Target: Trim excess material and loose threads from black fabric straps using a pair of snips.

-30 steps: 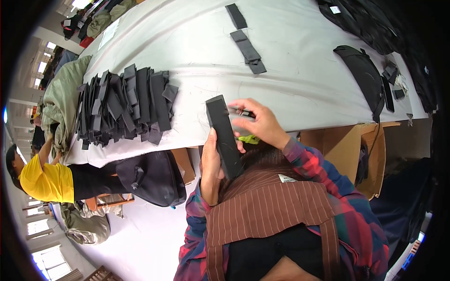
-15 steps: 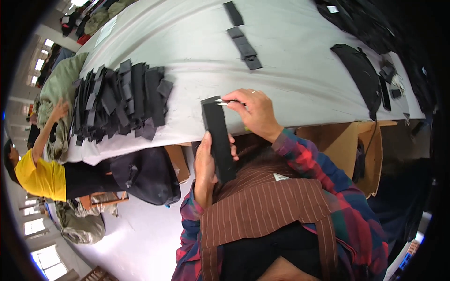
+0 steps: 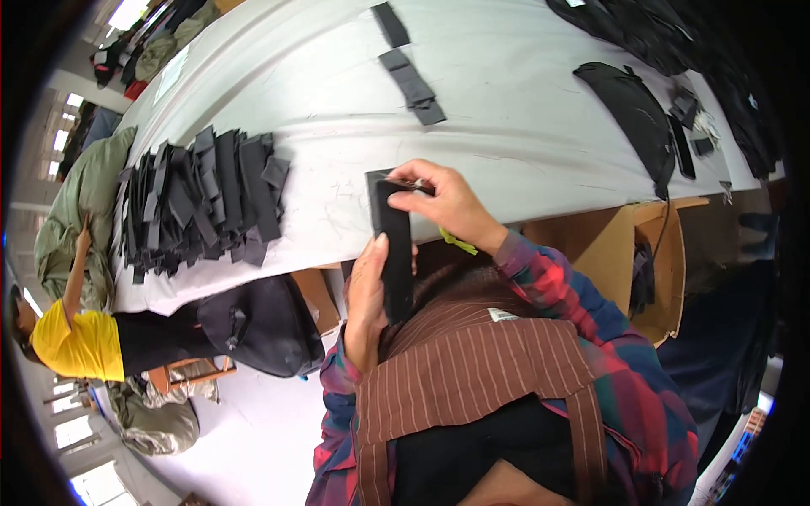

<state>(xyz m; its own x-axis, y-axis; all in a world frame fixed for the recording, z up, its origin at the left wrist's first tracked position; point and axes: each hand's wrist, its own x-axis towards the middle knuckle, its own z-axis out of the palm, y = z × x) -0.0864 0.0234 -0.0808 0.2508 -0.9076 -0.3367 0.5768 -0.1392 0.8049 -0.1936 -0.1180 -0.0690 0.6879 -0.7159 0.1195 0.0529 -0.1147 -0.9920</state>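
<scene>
A long black fabric strip (image 3: 396, 278) stands nearly upright in front of my apron, close to the table's front edge. My left hand (image 3: 366, 274) wraps round its lower half, thumb along the left side and fingertips showing on the right. At the strip's top end, my right hand (image 3: 451, 204) grips small thread snips (image 3: 419, 187) with a dark handle. Their silvery tips lie at the strip's upper edge, partly covered by my fingers. My right thumb rests close to the strip's face.
A heap of black fabric strips (image 3: 202, 198) lies on the white-covered table (image 3: 329, 152) at left. More strips (image 3: 411, 86) lie farther back. A black curved piece (image 3: 629, 122) is at right, above a cardboard box (image 3: 591, 253). A person in yellow (image 3: 80, 341) works at far left.
My right hand has come slightly down and left over the strip's top, covering more of the snips. A yellow-green band under my right wrist shows more. The whole view has shifted slightly.
</scene>
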